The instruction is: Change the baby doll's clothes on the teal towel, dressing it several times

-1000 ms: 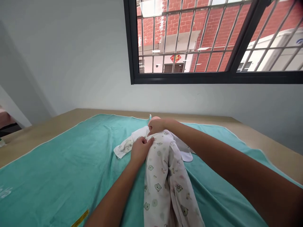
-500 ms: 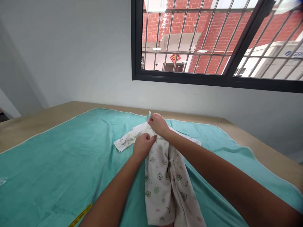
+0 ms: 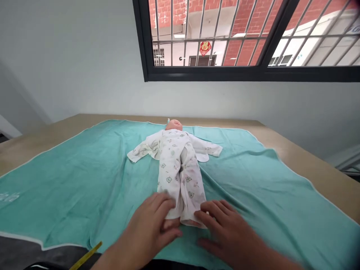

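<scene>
A baby doll lies on its back on a teal towel, dressed in a white printed sleepsuit with its sleeves spread out to both sides. My left hand is at the foot end of the suit's left leg, fingers curled round the hem and a pink foot. My right hand rests beside the right leg's hem, fingers spread flat on the towel and touching the cloth.
The towel covers a light wooden tabletop against a grey wall. Above it is a black-framed barred window facing a brick building. A yellow tape measure lies at the near edge by dark cloth.
Both hands have left the doll's chest and neck and come down to the feet of the sleepsuit. The view has pulled back, so the whole doll now shows.
</scene>
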`<state>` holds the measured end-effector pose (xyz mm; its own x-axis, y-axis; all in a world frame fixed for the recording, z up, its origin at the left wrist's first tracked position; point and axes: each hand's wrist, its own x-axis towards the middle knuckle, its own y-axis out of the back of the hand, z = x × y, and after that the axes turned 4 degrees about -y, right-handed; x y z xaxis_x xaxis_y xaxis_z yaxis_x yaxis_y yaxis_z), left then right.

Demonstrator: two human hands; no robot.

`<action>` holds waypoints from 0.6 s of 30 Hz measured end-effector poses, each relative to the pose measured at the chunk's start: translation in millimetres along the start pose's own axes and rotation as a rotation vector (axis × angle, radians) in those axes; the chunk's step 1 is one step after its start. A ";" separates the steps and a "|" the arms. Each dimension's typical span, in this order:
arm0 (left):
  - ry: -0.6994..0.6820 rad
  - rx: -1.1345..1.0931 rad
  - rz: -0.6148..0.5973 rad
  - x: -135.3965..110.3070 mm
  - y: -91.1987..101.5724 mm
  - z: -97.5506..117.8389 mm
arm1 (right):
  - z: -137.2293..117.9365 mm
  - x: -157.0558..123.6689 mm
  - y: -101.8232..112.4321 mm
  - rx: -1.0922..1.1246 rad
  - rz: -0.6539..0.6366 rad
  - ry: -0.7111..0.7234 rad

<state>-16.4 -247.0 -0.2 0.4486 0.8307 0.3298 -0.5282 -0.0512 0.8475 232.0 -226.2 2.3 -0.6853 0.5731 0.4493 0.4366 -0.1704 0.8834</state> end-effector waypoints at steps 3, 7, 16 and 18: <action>0.025 0.098 0.089 -19.5 -16.2 14.3 | -6.2 -0.1 -10.1 -0.050 0.048 -0.014; 0.086 0.123 0.182 -23.3 -28.2 22.4 | -15.5 9.1 -22.0 -0.007 0.052 -0.087; -0.143 0.426 0.333 -32.9 -23.1 40.4 | -12.3 -26.6 -21.1 0.304 0.360 -0.259; -0.221 0.479 0.299 -39.4 -18.9 44.9 | -10.0 -40.3 -19.5 0.333 0.456 -0.323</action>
<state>8.4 -303.6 -10.5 0.4969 0.6094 0.6178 -0.2939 -0.5516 0.7806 245.4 -253.9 -31.7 -0.2013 0.7233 0.6605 0.8351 -0.2258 0.5017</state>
